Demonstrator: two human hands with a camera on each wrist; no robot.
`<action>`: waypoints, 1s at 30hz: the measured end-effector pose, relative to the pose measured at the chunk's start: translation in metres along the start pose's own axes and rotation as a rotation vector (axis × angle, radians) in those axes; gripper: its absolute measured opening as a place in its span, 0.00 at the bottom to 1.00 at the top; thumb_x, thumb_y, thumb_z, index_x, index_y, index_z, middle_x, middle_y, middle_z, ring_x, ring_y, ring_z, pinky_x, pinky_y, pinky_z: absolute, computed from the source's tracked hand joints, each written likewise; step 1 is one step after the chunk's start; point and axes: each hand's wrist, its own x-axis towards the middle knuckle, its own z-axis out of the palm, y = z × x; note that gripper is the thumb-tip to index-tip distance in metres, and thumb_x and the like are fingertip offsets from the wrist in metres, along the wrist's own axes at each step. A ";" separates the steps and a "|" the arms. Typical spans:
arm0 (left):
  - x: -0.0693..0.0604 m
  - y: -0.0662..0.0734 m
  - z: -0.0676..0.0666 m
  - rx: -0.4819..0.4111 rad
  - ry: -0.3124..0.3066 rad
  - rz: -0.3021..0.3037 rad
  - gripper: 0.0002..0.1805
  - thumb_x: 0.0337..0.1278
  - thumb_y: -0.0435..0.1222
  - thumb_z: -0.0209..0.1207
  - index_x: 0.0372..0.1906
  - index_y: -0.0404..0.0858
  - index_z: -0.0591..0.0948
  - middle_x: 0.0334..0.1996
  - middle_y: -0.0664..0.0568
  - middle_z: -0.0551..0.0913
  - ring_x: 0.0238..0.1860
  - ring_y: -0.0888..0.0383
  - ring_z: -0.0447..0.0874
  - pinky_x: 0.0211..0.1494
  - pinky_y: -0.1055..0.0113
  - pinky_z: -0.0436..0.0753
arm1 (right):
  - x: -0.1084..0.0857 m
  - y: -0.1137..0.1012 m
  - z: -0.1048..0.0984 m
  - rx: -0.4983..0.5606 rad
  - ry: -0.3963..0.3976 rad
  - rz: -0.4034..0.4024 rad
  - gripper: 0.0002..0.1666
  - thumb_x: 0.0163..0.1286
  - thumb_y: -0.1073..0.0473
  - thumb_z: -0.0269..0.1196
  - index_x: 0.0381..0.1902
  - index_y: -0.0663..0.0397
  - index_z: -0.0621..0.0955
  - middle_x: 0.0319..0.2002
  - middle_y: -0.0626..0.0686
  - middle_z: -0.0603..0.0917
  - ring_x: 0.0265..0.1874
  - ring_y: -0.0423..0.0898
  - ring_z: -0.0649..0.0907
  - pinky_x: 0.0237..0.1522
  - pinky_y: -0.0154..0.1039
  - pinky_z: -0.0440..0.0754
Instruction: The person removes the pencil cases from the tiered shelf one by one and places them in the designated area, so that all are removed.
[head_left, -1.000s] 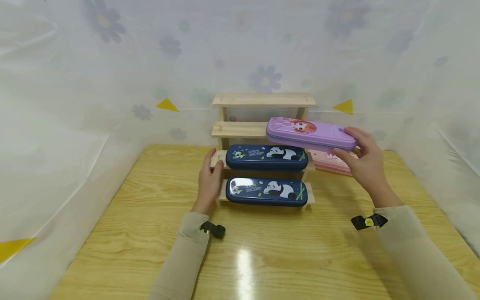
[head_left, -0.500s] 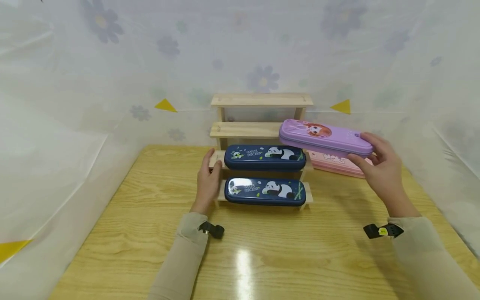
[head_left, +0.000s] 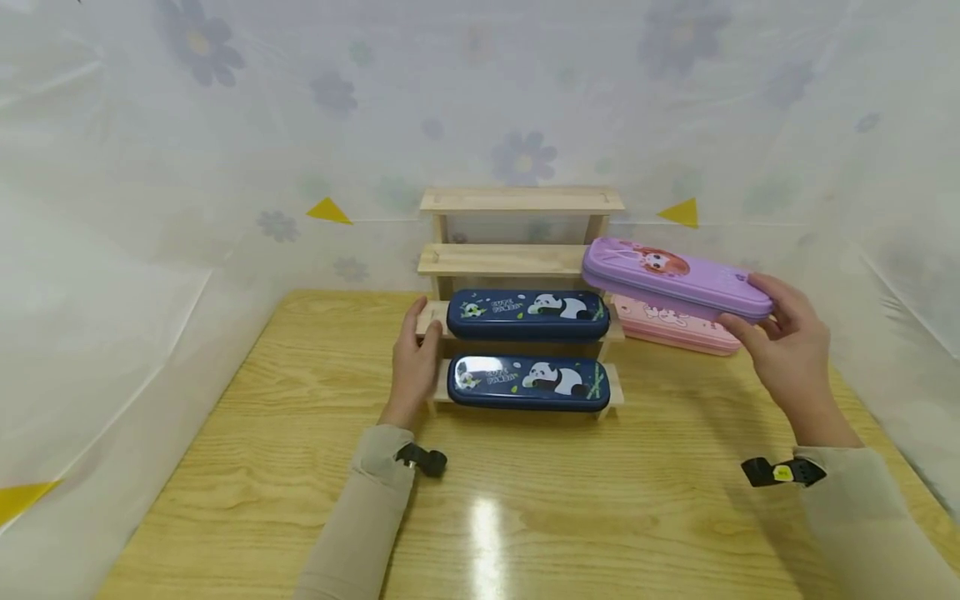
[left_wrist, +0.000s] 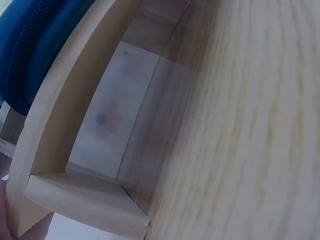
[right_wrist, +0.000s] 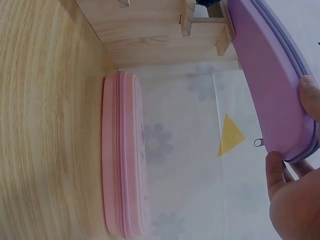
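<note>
In the head view my right hand (head_left: 795, 350) pinches the right end of a purple pencil case (head_left: 675, 279), which is held tilted in the air at the right of the stepped wooden rack (head_left: 502, 260). Its left end overlaps the rack's second board from the top. My left hand (head_left: 415, 362) grips the left end of the third board, beside a dark blue panda case (head_left: 528, 315). Another panda case (head_left: 528, 383) lies on the lowest board. In the right wrist view the purple case (right_wrist: 272, 85) is between thumb and fingers (right_wrist: 275, 170).
A pink case (head_left: 675, 325) lies on the wooden table (head_left: 315, 500) to the right of the rack, partly beneath the purple one; it also shows in the right wrist view (right_wrist: 125, 155). White flowered sheeting (head_left: 262, 100) with yellow triangles (head_left: 328, 210) stands behind and at both sides.
My right hand has moved right and slightly down with the purple case, uncovering more of the rack's second board. My left hand keeps its hold on the rack.
</note>
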 end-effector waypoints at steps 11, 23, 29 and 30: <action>0.000 0.000 0.000 -0.005 -0.001 -0.010 0.31 0.74 0.51 0.48 0.76 0.47 0.62 0.73 0.57 0.62 0.69 0.53 0.64 0.69 0.50 0.65 | -0.005 0.003 -0.011 -0.044 0.070 0.023 0.36 0.60 0.76 0.67 0.67 0.56 0.75 0.61 0.50 0.72 0.55 0.43 0.77 0.54 0.24 0.74; 0.000 0.000 0.001 0.015 0.006 -0.025 0.30 0.74 0.49 0.48 0.76 0.48 0.62 0.73 0.57 0.63 0.69 0.53 0.63 0.70 0.51 0.64 | -0.008 0.012 -0.023 -0.082 0.151 0.084 0.35 0.62 0.73 0.67 0.67 0.51 0.76 0.60 0.47 0.72 0.56 0.42 0.76 0.53 0.23 0.73; 0.000 0.002 0.001 0.022 0.011 -0.034 0.30 0.74 0.50 0.48 0.76 0.48 0.62 0.73 0.58 0.63 0.70 0.53 0.62 0.70 0.51 0.63 | -0.010 0.018 -0.028 -0.097 0.176 0.123 0.35 0.61 0.73 0.68 0.66 0.52 0.76 0.59 0.45 0.72 0.56 0.42 0.76 0.54 0.22 0.73; 0.000 0.002 0.001 0.021 0.012 -0.035 0.30 0.74 0.50 0.48 0.76 0.48 0.62 0.73 0.57 0.63 0.70 0.53 0.62 0.70 0.51 0.63 | -0.010 0.019 -0.028 -0.102 0.175 0.129 0.34 0.61 0.72 0.68 0.66 0.52 0.76 0.58 0.45 0.72 0.56 0.42 0.76 0.54 0.22 0.73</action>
